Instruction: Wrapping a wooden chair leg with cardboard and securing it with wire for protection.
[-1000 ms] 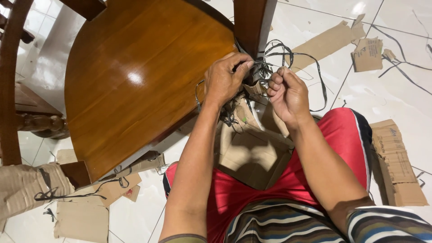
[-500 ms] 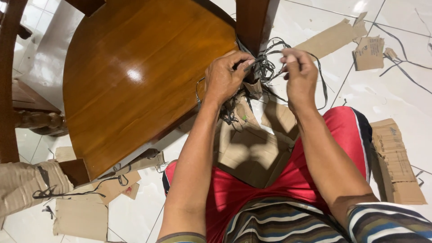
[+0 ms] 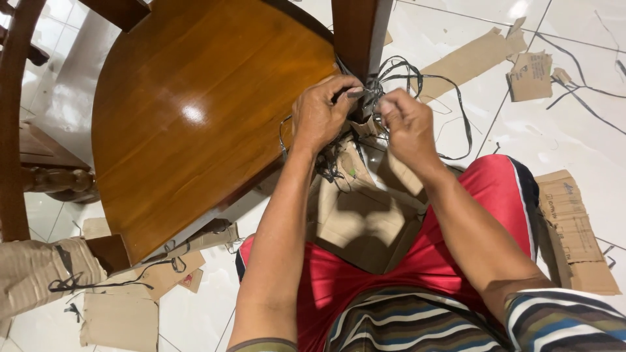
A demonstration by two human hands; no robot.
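A glossy brown wooden chair seat [image 3: 195,124] lies tipped in front of me, with one leg [image 3: 358,32] rising at the top. A tangle of black plastic strapping [image 3: 417,78] is wound round the base of that leg. My left hand [image 3: 323,117] is closed on the strapping where it meets the leg. My right hand [image 3: 404,124] pinches the same tangle just to the right. Brown cardboard wrapping [image 3: 358,208] hangs below both hands over my red shorts.
Torn cardboard pieces lie on the white tiled floor: a strip [image 3: 469,58] and a scrap [image 3: 529,75] at top right, a sheet [image 3: 574,228] at right, several bits [image 3: 124,306] at lower left. Another cardboard-wrapped leg [image 3: 39,274] sits at far left.
My right hand moved up and left, closer to the chair leg and my left hand. The left hand stayed on the strapping.
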